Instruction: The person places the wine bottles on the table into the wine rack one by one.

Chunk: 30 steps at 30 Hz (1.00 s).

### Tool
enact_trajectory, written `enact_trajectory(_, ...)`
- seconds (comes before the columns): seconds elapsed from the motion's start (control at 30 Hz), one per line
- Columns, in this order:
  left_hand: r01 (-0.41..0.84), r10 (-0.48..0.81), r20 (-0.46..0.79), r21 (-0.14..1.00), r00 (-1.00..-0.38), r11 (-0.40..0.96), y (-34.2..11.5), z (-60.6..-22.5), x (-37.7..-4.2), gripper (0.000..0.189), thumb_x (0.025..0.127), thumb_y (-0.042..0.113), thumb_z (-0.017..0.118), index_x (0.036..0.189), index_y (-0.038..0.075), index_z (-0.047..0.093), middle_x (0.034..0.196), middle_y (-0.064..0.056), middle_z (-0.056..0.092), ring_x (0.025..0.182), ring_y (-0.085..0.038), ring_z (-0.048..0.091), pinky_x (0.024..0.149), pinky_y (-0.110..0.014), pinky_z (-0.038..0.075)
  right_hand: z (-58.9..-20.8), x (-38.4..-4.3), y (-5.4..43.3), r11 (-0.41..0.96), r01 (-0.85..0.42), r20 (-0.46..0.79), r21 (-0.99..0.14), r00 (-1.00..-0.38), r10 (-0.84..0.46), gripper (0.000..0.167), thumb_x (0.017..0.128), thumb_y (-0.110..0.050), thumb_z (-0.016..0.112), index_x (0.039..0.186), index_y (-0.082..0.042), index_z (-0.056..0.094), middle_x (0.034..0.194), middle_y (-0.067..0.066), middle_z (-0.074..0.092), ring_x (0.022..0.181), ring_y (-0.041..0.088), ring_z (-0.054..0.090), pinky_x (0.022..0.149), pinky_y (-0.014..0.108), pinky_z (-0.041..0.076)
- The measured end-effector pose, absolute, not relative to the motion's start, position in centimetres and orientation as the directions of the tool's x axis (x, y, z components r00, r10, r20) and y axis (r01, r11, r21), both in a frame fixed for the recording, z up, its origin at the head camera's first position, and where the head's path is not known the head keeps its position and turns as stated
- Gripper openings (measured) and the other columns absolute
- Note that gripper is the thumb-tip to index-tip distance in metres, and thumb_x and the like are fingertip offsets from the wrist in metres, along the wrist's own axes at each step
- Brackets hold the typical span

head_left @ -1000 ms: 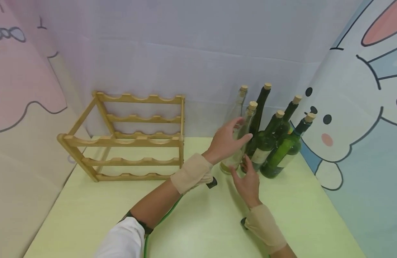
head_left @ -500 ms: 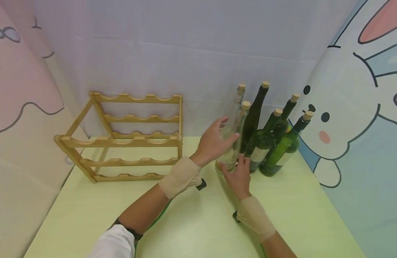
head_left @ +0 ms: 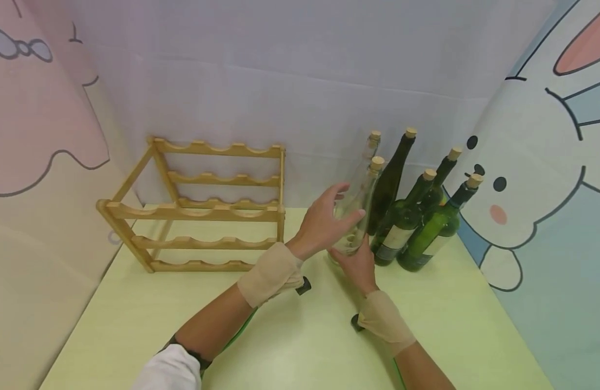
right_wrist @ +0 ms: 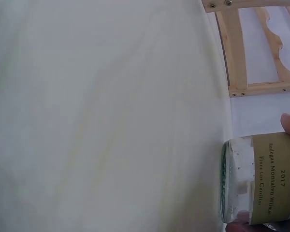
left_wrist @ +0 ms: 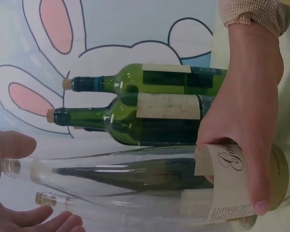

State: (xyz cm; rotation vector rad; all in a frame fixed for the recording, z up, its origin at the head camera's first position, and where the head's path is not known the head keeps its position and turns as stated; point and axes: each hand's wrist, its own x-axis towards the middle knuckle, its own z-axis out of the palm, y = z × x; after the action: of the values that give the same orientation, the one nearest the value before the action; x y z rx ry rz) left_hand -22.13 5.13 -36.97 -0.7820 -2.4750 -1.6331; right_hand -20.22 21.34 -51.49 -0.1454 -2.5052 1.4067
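A clear glass wine bottle (head_left: 366, 187) with a cork stands at the front left of a group of bottles. My right hand (head_left: 359, 266) grips it low down, thumb and fingers around its cream label (left_wrist: 232, 176). In the right wrist view the bottle's bottom (right_wrist: 239, 179) shows close to the tabletop. Higher up, my left hand (head_left: 325, 221) is held beside the same bottle, thumb and fingers spread around the neck. The left wrist view shows a gap between that hand's thumb (left_wrist: 17, 144) and the glass.
Behind stand another clear bottle (head_left: 371, 146) and a slender dark bottle (head_left: 391, 176). Several green corked bottles, such as a labelled one (head_left: 402, 216), crowd the right side. A wooden bottle rack (head_left: 194, 214) stands at the left. A fabric backdrop (head_left: 260, 97) rises behind the table.
My right hand has closed around the lower part of the clear bottle, and the bottle has shifted slightly left. My left hand has moved a little left too and stays spread beside it.
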Motion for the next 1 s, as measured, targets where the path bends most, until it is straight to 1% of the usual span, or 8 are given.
enact_trajectory(0.1,0.462,0.376,0.346,0.84,-0.86,0.285,4.8,-36.9,-21.9,0.073,0.103,0.046,0.069,0.164,0.018,0.04,0.162,-0.007,0.05,0.145,-0.028,0.052,0.113,-0.051,0.047,-51.4,-20.0,21.3,0.517,-0.074,0.197,-0.853,-0.962,0.188,0.087,0.085,-0.035,0.092,0.153,-0.013,0.042,0.136,0.017,0.064,0.117,0.037,0.066,0.098,0.053,0.053)
enact_trajectory(0.27,0.461,0.392,0.349,0.854,-0.851,0.24,4.2,-36.6,-21.4,0.073,0.103,0.044,0.071,0.164,0.018,0.04,0.162,-0.004,0.049,0.145,-0.03,0.052,0.115,-0.049,0.046,-51.5,-19.4,21.0,0.509,-0.065,0.172,-0.858,-0.971,0.165,0.083,0.084,-0.031,0.093,0.148,-0.009,0.046,0.136,0.018,0.066,0.124,0.036,0.064,0.104,0.05,0.051)
enact_trajectory(0.37,0.474,0.406,0.36,0.852,-0.84,0.225,3.7,-36.4,-20.9,0.072,0.103,0.042,0.071,0.164,0.018,0.04,0.162,-0.002,0.049,0.144,-0.028,0.053,0.116,-0.045,0.046,-51.5,-19.0,20.9,0.517,-0.061,0.161,-0.854,-0.975,0.152,0.08,0.085,-0.03,0.092,0.147,-0.008,0.047,0.136,0.017,0.066,0.122,0.036,0.064,0.103,0.05,0.051)
enact_trajectory(0.5,0.493,0.411,0.38,0.843,-0.828,0.215,2.9,-35.9,-20.0,0.072,0.103,0.044,0.071,0.164,0.019,0.04,0.162,0.003,0.049,0.144,-0.026,0.054,0.116,-0.044,0.046,-51.1,-18.4,20.7,0.541,-0.077,0.178,-0.837,-0.975,0.135,0.082,0.085,-0.028,0.091,0.15,-0.008,0.046,0.132,0.018,0.068,0.118,0.037,0.065,0.099,0.052,0.052)
enact_trajectory(0.63,0.519,0.418,0.404,0.829,-0.814,0.208,1.9,-35.2,-18.9,0.071,0.103,0.044,0.071,0.163,0.019,0.042,0.161,0.007,0.05,0.142,-0.023,0.054,0.116,-0.044,0.046,-50.6,-17.8,20.6,0.532,-0.124,0.217,-0.838,-0.969,0.116,0.081,0.084,-0.024,0.092,0.148,-0.003,0.047,0.131,0.021,0.068,0.12,0.039,0.065,0.102,0.055,0.051)
enact_trajectory(0.73,0.553,0.437,0.433,0.811,-0.788,0.193,1.3,-34.5,-18.2,0.071,0.103,0.041,0.071,0.162,0.016,0.042,0.16,0.005,0.051,0.142,-0.022,0.054,0.117,-0.042,0.045,-50.4,-17.4,20.7,0.524,-0.152,0.235,-0.838,-0.967,0.097,0.08,0.083,-0.021,0.093,0.146,-0.003,0.048,0.133,0.021,0.067,0.122,0.04,0.064,0.104,0.056,0.05)
enact_trajectory(0.83,0.576,0.453,0.451,0.796,-0.769,0.185,0.6,-33.9,-17.5,0.071,0.103,0.038,0.071,0.163,0.014,0.041,0.158,0.002,0.052,0.14,-0.02,0.055,0.116,-0.039,0.046,-50.5,-17.3,21.1,0.545,-0.174,0.253,-0.82,-0.965,0.073,0.078,0.082,-0.02,0.093,0.144,-0.003,0.049,0.134,0.021,0.068,0.122,0.04,0.065,0.103,0.057,0.052)
enact_trajectory(1.0,0.572,0.454,0.445,0.797,-0.772,0.191,-1.1,-33.0,-15.9,0.072,0.102,0.036,0.074,0.163,0.016,0.041,0.157,0.004,0.052,0.138,-0.016,0.055,0.112,-0.035,0.049,-50.4,-17.3,21.8,0.6,-0.233,0.305,-0.765,-0.952,0.019,0.08,0.078,-0.017,0.096,0.142,-0.001,0.051,0.131,0.025,0.069,0.119,0.045,0.068,0.099,0.061,0.054)
